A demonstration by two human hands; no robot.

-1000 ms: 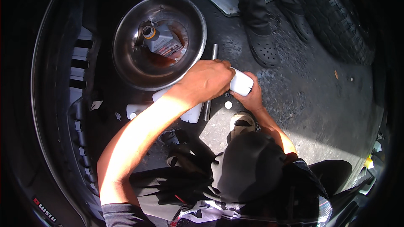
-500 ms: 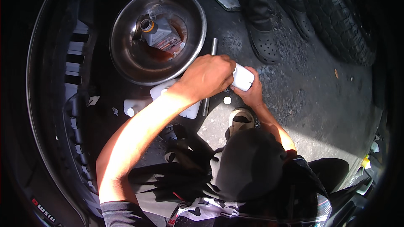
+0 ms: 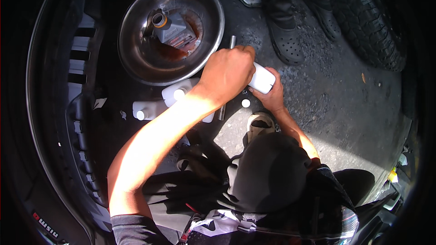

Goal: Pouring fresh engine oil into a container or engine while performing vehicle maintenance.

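Observation:
A white plastic bottle (image 3: 262,80) is between my hands, tilted, its flat end toward my right. My right hand (image 3: 274,94) grips its body from the right, with the thumb underneath. My left hand (image 3: 229,70) is closed over the bottle's other end, palm down, hiding that end and whatever the fingertips touch. A small round white cap (image 3: 245,103) lies on the ground just below the bottle. Beside my left forearm, white bottles lie on the ground: one with a white cap (image 3: 180,94) by the basin, and another (image 3: 147,110) farther left.
A wide metal basin (image 3: 216,41) contains a grey jug (image 3: 175,32) with an uncapped neck, and reddish liquid. A metal bar (image 3: 233,41) passes beneath my left hand. Another person's dark clogs (image 3: 287,43) stand ahead, near a large tyre (image 3: 372,22). Dark vehicle bodywork (image 3: 34,109) curves along the left.
My left hand has risen slightly and turned on the end of the bottle. My right hand keeps its grip. The view has shifted a little, uncovering more of the bottles beside my forearm.

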